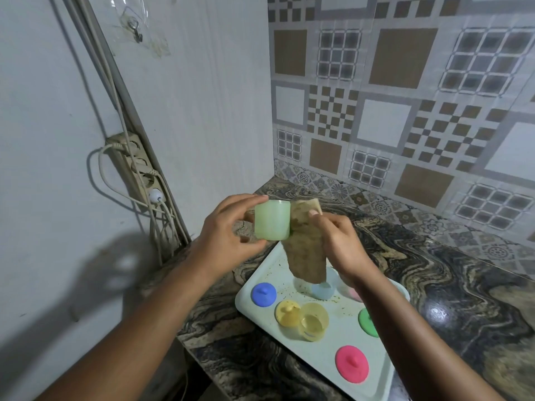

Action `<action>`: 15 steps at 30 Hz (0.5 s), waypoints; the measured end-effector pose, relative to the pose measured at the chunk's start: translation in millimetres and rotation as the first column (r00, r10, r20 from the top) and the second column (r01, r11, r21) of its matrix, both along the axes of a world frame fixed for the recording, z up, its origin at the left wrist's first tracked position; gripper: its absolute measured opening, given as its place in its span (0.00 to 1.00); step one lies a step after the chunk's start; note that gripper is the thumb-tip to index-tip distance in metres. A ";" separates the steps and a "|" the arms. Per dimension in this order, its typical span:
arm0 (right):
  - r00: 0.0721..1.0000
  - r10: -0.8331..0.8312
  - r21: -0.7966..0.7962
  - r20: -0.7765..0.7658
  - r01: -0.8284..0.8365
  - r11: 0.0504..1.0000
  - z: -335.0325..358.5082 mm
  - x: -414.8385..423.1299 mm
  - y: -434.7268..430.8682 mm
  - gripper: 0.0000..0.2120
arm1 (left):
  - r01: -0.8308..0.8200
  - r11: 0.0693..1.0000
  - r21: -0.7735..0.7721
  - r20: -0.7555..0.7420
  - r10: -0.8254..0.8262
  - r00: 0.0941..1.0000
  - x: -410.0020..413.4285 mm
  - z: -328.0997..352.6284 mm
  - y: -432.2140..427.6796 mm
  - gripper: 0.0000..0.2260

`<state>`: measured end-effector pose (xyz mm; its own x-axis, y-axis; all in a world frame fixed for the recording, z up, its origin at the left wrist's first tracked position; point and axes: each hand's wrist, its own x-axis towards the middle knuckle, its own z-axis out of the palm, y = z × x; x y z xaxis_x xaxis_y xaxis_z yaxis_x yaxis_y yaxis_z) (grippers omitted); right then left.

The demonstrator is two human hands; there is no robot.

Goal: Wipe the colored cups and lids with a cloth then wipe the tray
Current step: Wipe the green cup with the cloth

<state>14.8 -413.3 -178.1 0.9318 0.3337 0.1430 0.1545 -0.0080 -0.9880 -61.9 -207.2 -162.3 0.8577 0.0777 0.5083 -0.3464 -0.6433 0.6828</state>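
Observation:
My left hand [228,227] holds a pale green cup [272,219] up above the counter, thumb on top and fingers below. My right hand [338,241] grips a brown cloth [307,247] and presses it against the cup's right side; the cloth hangs down over the tray. On the pale tray [341,369] lie a blue lid [263,294], a yellow lid [287,312], a yellow cup [314,321], a light blue cup [323,290], a green lid [367,318] and a pink lid [352,363]. My right arm hides part of a pink cup [353,293].
The tray sits on a marbled dark counter [451,285] in a corner, with a tiled wall behind. A power strip [139,166] with plugged cables hangs on the left wall. The tray carries small brown specks.

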 end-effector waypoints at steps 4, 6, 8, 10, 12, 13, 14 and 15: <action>0.998 0.045 -0.106 0.054 -0.039 0.994 3.2 -0.4 2.9 0.26 | 0.036 0.988 -0.153 -0.137 -0.058 0.989 1.9 -0.5 -5.0 0.34; 0.998 0.031 -0.117 0.055 -0.025 0.993 4.8 1.5 2.4 0.24 | 0.055 0.974 -0.219 -0.148 -0.089 0.985 4.9 0.0 -5.2 0.28; 0.997 0.031 -0.160 0.073 -0.019 0.987 5.2 2.1 2.8 0.24 | 0.003 0.963 -0.269 -0.165 -0.049 0.985 9.5 0.8 -5.8 0.17; 0.993 0.055 -0.217 0.106 -0.031 0.976 3.3 2.3 5.9 0.26 | -0.083 0.958 -0.275 -0.198 0.028 0.980 17.6 -0.1 -4.0 0.09; 0.987 0.058 -0.271 0.147 -0.017 0.962 -0.1 6.0 10.5 0.26 | -0.143 0.960 -0.242 -0.215 0.090 0.972 29.6 -3.6 -0.4 0.04; 0.985 0.050 -0.300 0.166 0.002 0.954 -1.4 10.3 13.9 0.25 | -0.170 0.960 -0.221 -0.218 0.121 0.969 36.8 -5.9 1.6 0.03; 0.984 0.036 -0.329 0.175 0.024 0.944 -3.8 17.6 18.0 0.25 | -0.193 0.962 -0.194 -0.213 0.151 0.965 44.6 -9.0 3.8 0.03; 0.983 0.024 -0.352 0.181 0.042 0.935 -5.0 25.2 22.8 0.24 | -0.208 0.966 -0.153 -0.202 0.175 0.964 52.6 -12.1 5.8 0.03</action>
